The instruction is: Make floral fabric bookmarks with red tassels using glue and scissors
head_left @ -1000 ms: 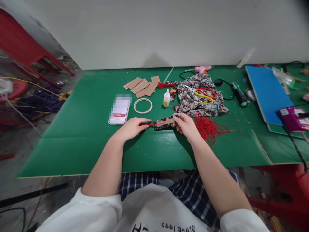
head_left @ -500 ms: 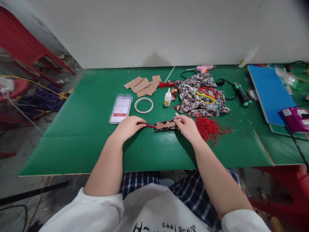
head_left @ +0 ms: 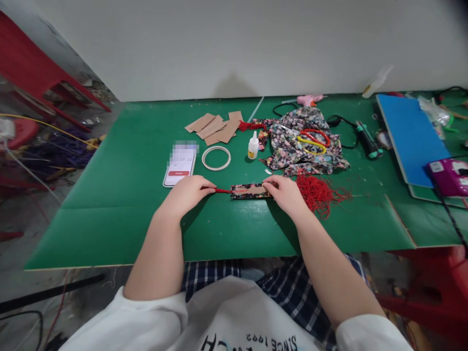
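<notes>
A narrow cardboard strip edged with dark floral fabric (head_left: 248,191) lies in front of me on the green table. Its right end is pinched in my right hand (head_left: 283,192). From its left end runs a red tassel (head_left: 222,190), and the fingers of my left hand (head_left: 192,191) are closed on the tassel's far part, which they partly hide. Loose red threads (head_left: 316,195) are heaped just right of my right hand. Beyond the strip stands a small white glue bottle (head_left: 253,146), with a roll of tape (head_left: 216,158) to its left.
A phone (head_left: 179,165) lies beyond my left hand. Cardboard pieces (head_left: 215,127) are at the back. Red-and-yellow scissors (head_left: 313,141) rest on crumpled floral fabric (head_left: 292,158). A pink glue gun (head_left: 309,100), a green-black cutter (head_left: 366,140) and a blue board (head_left: 413,136) are toward the right.
My left hand has shifted slightly left, and more of the red tassel shows straight between it and the strip. My right hand stays at the strip's right end.
</notes>
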The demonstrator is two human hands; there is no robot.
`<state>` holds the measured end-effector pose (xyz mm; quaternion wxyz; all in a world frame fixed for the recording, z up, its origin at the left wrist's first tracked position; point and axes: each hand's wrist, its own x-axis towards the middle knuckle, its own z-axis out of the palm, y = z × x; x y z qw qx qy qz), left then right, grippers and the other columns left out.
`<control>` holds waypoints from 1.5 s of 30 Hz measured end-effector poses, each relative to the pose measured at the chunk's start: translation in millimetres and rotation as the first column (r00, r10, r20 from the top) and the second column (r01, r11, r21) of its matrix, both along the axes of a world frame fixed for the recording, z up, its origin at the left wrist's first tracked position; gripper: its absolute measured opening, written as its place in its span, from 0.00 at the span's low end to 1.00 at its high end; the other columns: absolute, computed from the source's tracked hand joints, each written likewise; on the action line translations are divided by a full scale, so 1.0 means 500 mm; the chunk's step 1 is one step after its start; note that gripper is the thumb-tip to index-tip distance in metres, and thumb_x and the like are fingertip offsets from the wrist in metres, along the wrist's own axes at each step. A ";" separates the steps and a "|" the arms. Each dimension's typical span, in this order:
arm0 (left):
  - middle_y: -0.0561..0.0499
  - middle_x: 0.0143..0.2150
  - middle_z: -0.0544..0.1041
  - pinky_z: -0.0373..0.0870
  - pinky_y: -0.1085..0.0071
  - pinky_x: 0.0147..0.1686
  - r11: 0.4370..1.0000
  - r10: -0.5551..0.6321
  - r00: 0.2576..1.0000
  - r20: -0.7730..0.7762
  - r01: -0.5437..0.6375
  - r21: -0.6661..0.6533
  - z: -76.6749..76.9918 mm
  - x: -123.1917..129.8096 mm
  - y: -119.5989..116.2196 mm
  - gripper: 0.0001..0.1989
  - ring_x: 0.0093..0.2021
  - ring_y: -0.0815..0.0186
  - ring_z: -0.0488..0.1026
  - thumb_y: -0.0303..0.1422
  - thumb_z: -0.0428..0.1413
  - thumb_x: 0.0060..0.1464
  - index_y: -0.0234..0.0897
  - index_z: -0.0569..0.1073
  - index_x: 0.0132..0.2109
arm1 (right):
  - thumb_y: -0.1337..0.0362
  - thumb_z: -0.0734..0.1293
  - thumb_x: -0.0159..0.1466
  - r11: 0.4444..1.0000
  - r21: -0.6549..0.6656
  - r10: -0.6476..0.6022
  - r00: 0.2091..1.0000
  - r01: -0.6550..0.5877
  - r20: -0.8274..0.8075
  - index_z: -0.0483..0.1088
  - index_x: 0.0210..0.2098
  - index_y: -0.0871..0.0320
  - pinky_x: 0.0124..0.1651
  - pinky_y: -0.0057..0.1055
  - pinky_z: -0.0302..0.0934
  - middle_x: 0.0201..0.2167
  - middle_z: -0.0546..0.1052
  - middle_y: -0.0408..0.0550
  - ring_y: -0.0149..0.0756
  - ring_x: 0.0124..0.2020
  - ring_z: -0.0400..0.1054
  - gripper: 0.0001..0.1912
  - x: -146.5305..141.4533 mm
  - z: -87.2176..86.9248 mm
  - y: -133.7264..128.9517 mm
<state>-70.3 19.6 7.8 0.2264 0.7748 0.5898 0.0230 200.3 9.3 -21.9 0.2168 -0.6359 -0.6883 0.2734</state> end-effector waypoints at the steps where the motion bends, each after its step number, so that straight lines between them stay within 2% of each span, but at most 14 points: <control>1: 0.50 0.41 0.78 0.67 0.66 0.41 1.000 0.003 1.000 -0.007 -0.003 0.001 0.000 0.000 0.000 0.14 0.41 0.60 0.73 0.39 0.50 0.55 0.42 0.78 0.42 | 0.62 0.62 0.60 1.000 0.002 0.002 1.000 -0.002 0.013 0.75 0.35 0.56 0.36 0.29 0.58 0.30 0.78 0.45 0.34 0.31 0.69 0.10 0.000 0.000 -0.001; 14: 0.50 0.39 0.77 0.66 0.67 0.37 0.999 -0.017 1.000 -0.022 0.018 0.048 -0.001 -0.003 0.004 0.12 0.39 0.61 0.72 0.38 0.50 0.55 0.41 0.77 0.39 | 0.59 0.62 0.61 1.000 0.007 -0.015 0.989 0.015 0.146 0.74 0.35 0.54 0.35 0.28 0.57 0.33 0.77 0.45 0.36 0.34 0.69 0.10 -0.005 0.005 -0.002; 22: 0.51 0.40 0.77 0.66 0.67 0.39 0.999 0.026 1.000 0.004 -0.027 0.032 -0.003 -0.002 0.005 0.13 0.41 0.60 0.72 0.42 0.51 0.54 0.42 0.76 0.40 | 0.59 0.61 0.61 1.000 -0.002 -0.008 0.988 0.008 0.153 0.74 0.35 0.53 0.34 0.27 0.56 0.34 0.78 0.45 0.36 0.34 0.70 0.10 0.002 0.018 -0.003; 27: 0.50 0.42 0.77 0.67 0.66 0.38 0.991 0.112 0.994 0.008 -0.112 0.078 0.014 0.006 0.000 0.17 0.40 0.60 0.73 0.44 0.51 0.53 0.41 0.75 0.45 | 0.60 0.61 0.61 0.996 0.079 -0.043 0.995 0.036 0.092 0.73 0.36 0.54 0.36 0.29 0.59 0.33 0.77 0.44 0.34 0.32 0.69 0.10 0.040 0.032 0.006; 30: 0.49 0.45 0.76 0.67 0.65 0.39 0.979 0.123 0.992 0.029 -0.126 0.163 0.034 0.017 0.000 0.17 0.42 0.59 0.72 0.44 0.51 0.54 0.42 0.74 0.46 | 0.61 0.62 0.61 0.985 0.157 -0.077 0.995 0.066 0.061 0.73 0.38 0.57 0.40 0.31 0.62 0.38 0.77 0.47 0.36 0.36 0.70 0.11 0.065 0.032 0.015; 32: 0.48 0.46 0.75 0.67 0.64 0.40 0.970 0.106 0.993 0.051 -0.115 0.213 0.046 0.030 0.010 0.18 0.44 0.58 0.71 0.43 0.52 0.54 0.42 0.72 0.49 | 0.63 0.61 0.62 0.972 0.235 -0.043 0.996 0.023 0.079 0.73 0.41 0.58 0.45 0.34 0.63 0.42 0.76 0.49 0.38 0.41 0.69 0.12 0.069 0.022 0.021; 34: 0.48 0.46 0.75 0.68 0.64 0.40 0.963 0.099 0.988 0.116 -0.124 0.239 0.052 0.052 0.030 0.21 0.43 0.59 0.71 0.41 0.54 0.53 0.43 0.69 0.54 | 0.67 0.60 0.62 0.937 0.333 0.061 0.987 -0.108 0.149 0.73 0.44 0.59 0.53 0.37 0.59 0.46 0.75 0.51 0.40 0.49 0.66 0.14 0.061 0.006 0.025; 36: 0.49 0.45 0.74 0.68 0.65 0.40 0.951 0.118 0.959 0.257 -0.183 0.248 0.049 0.081 0.058 0.27 0.42 0.62 0.71 0.39 0.55 0.52 0.45 0.62 0.59 | 0.71 0.58 0.62 0.882 0.394 0.170 0.954 -0.259 0.247 0.71 0.48 0.60 0.60 0.40 0.53 0.52 0.72 0.52 0.42 0.57 0.60 0.17 0.044 -0.012 0.028; 38: 0.48 0.47 0.73 0.69 0.67 0.40 0.951 0.114 0.900 0.420 -0.222 0.216 0.037 0.112 0.090 0.35 0.42 0.64 0.71 0.37 0.58 0.49 0.44 0.55 0.63 | 0.70 0.58 0.62 0.858 0.386 0.223 0.923 -0.339 0.315 0.70 0.50 0.60 0.62 0.43 0.50 0.54 0.70 0.52 0.44 0.61 0.54 0.18 0.026 -0.025 0.027; 41: 0.44 0.52 0.70 0.69 0.66 0.40 0.964 0.104 0.865 0.490 -0.209 0.164 0.008 0.155 0.132 0.41 0.45 0.62 0.70 0.37 0.60 0.46 0.42 0.50 0.64 | 0.66 0.59 0.63 0.882 0.297 0.245 0.894 -0.367 0.376 0.71 0.48 0.59 0.60 0.44 0.51 0.51 0.72 0.52 0.46 0.61 0.53 0.16 0.012 -0.025 0.023; 45: 0.43 0.52 0.68 0.66 0.63 0.45 0.967 0.073 0.867 0.493 -0.183 0.178 -0.030 0.191 0.166 0.46 0.47 0.61 0.70 0.39 0.60 0.45 0.41 0.45 0.66 | 0.64 0.58 0.64 0.899 0.217 0.264 0.866 -0.380 0.425 0.75 0.39 0.61 0.55 0.38 0.54 0.40 0.76 0.53 0.41 0.50 0.63 0.15 0.019 -0.002 0.015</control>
